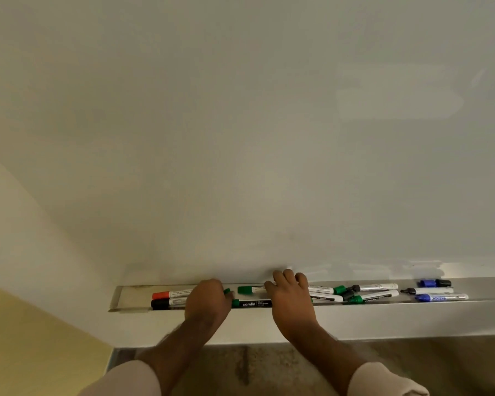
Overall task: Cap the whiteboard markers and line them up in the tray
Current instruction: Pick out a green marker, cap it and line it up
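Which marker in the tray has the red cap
The red-capped marker at the tray's far left end, lying behind the black-capped marker. It is the only red one; the others show green, black or blue.

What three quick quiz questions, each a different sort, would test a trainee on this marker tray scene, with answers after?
1. True or false: both hands are at the tray.
2. Which cap colour is nearest the tray's left end, beside the black cap? A red, B blue, C green.
3. What brand word shows on the dark marker between the hands?

Key: 1 true: the left hand and right hand both rest over markers. 2 A, the red cap. 3 camlin.
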Motion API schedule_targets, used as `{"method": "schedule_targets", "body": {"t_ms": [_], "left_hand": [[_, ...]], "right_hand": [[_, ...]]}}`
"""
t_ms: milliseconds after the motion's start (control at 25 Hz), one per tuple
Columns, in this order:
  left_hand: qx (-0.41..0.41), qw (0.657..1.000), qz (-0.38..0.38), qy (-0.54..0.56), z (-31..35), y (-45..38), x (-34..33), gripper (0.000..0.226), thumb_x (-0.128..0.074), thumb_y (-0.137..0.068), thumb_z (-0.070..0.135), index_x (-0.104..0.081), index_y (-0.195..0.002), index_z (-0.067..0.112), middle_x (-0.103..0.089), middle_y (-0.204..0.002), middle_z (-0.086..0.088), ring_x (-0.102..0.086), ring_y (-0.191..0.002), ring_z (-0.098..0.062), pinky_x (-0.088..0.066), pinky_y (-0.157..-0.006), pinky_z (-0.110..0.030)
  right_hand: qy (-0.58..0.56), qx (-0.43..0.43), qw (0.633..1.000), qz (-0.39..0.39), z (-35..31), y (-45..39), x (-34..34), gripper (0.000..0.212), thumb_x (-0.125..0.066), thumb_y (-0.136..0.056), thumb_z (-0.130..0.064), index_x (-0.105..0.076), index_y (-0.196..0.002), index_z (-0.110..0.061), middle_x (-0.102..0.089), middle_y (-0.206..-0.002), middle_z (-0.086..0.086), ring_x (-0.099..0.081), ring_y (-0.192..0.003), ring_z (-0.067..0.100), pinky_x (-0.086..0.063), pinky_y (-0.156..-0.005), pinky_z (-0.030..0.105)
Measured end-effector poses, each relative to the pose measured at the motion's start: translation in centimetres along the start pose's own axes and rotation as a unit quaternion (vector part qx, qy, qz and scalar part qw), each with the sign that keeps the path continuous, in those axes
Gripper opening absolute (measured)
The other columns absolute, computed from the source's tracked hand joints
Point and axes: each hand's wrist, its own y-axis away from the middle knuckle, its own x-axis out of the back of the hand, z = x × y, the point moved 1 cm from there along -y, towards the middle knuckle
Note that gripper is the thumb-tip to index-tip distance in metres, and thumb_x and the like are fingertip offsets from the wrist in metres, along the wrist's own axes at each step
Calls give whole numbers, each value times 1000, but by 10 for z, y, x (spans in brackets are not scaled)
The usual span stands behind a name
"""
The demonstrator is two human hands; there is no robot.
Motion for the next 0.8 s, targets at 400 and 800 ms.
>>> {"method": "schedule_targets", "body": {"t_ms": [400,800], "left_hand": [[-1,999,10,35,-18,-7,11,26,-63,-83,43,-66,-74,19,-61,-64,5,-57,-60,-10,-43,-50,-24],[-47,982,101,154,-62,9,59,15,-75,-74,37,-65,-77,25,-61,-76,11,-55,-69,-5,-34,-55,-16]], "right_hand": [[4,9,999,-36,-19,-16,-15,20,-64,-84,-20,-69,-103,-15,-60,-101,9,-51,-101,29,-42,-90,46],[-36,101,992,-64,-19,-15,-24,22,-54,-93,-20,-62,-114,-17,-59,-106,5,-48,-103,24,-39,-92,38]]}}
